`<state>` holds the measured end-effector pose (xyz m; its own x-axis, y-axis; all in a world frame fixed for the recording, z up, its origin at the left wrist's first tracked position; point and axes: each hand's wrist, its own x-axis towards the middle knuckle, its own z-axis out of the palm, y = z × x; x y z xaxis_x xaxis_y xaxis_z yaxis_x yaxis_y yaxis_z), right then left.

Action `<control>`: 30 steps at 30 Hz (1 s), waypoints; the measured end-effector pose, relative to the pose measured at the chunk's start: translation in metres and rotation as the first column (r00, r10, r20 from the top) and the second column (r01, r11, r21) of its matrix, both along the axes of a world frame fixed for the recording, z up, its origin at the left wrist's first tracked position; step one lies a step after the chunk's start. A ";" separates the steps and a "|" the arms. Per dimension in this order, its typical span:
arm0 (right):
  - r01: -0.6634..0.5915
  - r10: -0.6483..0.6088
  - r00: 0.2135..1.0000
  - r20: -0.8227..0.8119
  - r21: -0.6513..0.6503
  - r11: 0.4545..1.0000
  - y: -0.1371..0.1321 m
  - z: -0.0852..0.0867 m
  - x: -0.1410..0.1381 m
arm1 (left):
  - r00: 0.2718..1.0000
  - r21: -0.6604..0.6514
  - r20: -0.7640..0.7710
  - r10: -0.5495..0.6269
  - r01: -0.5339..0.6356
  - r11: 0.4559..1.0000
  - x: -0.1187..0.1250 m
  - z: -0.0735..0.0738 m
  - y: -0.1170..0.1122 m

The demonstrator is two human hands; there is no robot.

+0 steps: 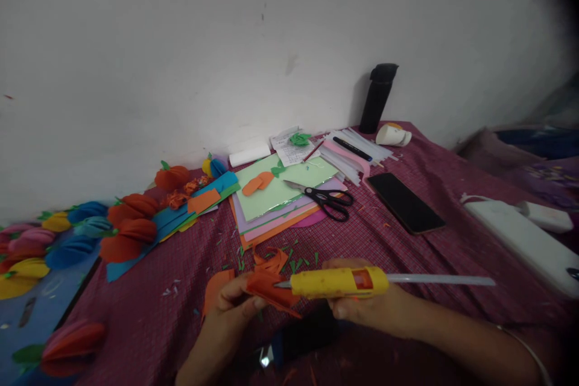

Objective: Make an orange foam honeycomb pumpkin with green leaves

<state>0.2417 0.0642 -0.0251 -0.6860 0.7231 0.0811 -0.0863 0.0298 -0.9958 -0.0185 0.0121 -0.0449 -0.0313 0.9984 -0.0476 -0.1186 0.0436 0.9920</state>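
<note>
My left hand (228, 313) pinches a folded piece of orange paper (269, 291) between thumb and fingers. In my right hand (366, 312) is a yellow hot glue gun (339, 282), its fingers wrapped round the handle. The gun's metal tip touches or nearly touches the orange paper. A long translucent glue stick (443, 279) sticks out of its back end to the right. Just behind the held piece lie curled orange paper strips (271, 260) and green paper scraps (298, 264). Another orange paper piece (216, 289) rests beside my left hand.
Black-handled scissors (325, 198) lie on stacked coloured sheets (253, 208). Finished paper pumpkins (129, 238) in several colours crowd the left. A phone (404, 202), glue sticks (341, 169), a marker (351, 148), a white cup (392, 135), a black bottle (377, 99) and a white power strip (520, 241) occupy the right.
</note>
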 end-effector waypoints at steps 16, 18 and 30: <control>-0.056 -0.024 0.987 0.162 0.471 0.880 -0.003 0.014 0.005 | 0.935 0.311 -0.330 -0.132 0.240 0.920 0.007 0.031 -0.006; -0.042 -0.044 0.986 0.161 0.495 0.868 -0.003 0.012 0.005 | 0.933 0.312 -0.334 -0.137 0.247 0.918 0.006 0.031 -0.008; 0.011 -0.145 0.972 0.188 0.574 0.819 -0.002 0.002 0.005 | 0.939 0.367 -0.337 -0.073 0.203 0.908 0.007 0.037 -0.007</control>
